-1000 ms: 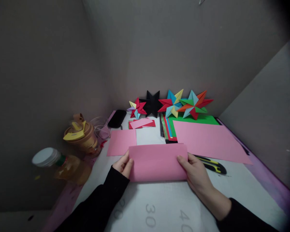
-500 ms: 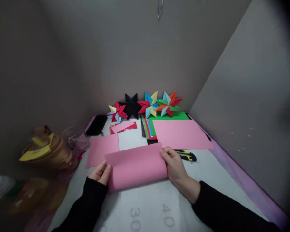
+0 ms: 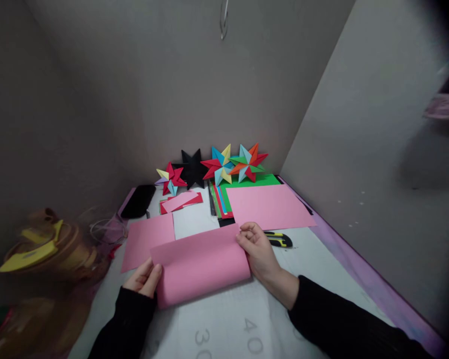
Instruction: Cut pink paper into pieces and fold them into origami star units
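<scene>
Left hand [image 3: 142,276] and right hand [image 3: 260,254] pinch the curled sheet [image 3: 202,269] by opposite ends, near side of counter [image 3: 220,324]. Probably light, bendy, creases easily; best held lightly at edges.

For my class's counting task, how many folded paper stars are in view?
4, left to right along the back wall: small star, black star, blue-yellow star, orange-green star.

So the left hand [image 3: 141,279] and right hand [image 3: 260,257] have a curled pink sheet [image 3: 202,267] by its ends. Yellow-and-black cutter [image 3: 282,240] is right of that sheet, folded paper stars [image 3: 221,165] well behind it.
</scene>
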Tool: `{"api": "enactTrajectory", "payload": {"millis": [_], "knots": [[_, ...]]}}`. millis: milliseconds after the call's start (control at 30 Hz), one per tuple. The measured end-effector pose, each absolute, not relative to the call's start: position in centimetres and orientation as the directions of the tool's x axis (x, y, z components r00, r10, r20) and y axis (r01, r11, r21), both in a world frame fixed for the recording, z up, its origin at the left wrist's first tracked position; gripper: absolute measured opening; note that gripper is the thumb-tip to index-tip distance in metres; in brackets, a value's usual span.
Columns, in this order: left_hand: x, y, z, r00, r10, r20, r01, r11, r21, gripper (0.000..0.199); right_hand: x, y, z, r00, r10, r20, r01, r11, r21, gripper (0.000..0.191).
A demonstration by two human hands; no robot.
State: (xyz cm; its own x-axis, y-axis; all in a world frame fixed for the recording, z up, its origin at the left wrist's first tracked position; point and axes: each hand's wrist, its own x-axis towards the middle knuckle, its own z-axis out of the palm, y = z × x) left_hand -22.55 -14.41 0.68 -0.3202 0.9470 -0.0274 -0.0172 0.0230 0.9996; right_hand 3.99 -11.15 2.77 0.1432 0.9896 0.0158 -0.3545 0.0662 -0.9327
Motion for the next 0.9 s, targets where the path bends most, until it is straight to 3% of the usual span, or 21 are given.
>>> {"api": "enactTrajectory", "payload": {"millis": [100,233,333,433,567,700,900], "knots": [[-22.6,-14.3,0.6,-0.328,0.944,-0.040,-0.034,0.030,0.999,0.056,4.2,-11.0,2.7,0.072,0.997,0.034,-0.338,0.057,-0.940,0.027],[-22.4,-14.3,1.0,-0.305,0.952,-0.035,-0.061,0.017,0.998,0.052,4.7,-10.9,3.2,0.025,0.995,0.099,-0.149,0.102,-0.984,0.019],[-22.3,-14.4,1.8,-0.311,0.950,0.040,-0.040,-0.055,0.998,0.042,5.4,-10.9,4.1,0.040,0.983,0.180,0.017,0.180,-0.984,0.021],[-22.4,-14.7,2.6,-0.348,0.925,0.155,0.092,-0.131,0.987,0.028,5.9,-10.9,4.8,0.042,0.966,0.255,0.094,0.250,-0.964,0.016],[-22.0,-15.3,3.8,-0.366,0.911,0.190,0.151,-0.143,0.978,0.019,6.2,-10.9,4.8,0.048,0.965,0.256,0.080,0.252,-0.964,0.015],[-21.3,-16.0,5.2,-0.355,0.928,0.111,0.056,-0.097,0.994,0.028,6.3,-11.0,4.5,0.051,0.986,0.160,0.027,0.158,-0.987,0.025],[-21.3,-16.5,6.5,-0.303,0.949,0.081,0.037,-0.074,0.997,0.017,6.1,-11.2,4.7,0.024,1.000,0.007,-0.074,0.009,-0.997,0.033]]}}
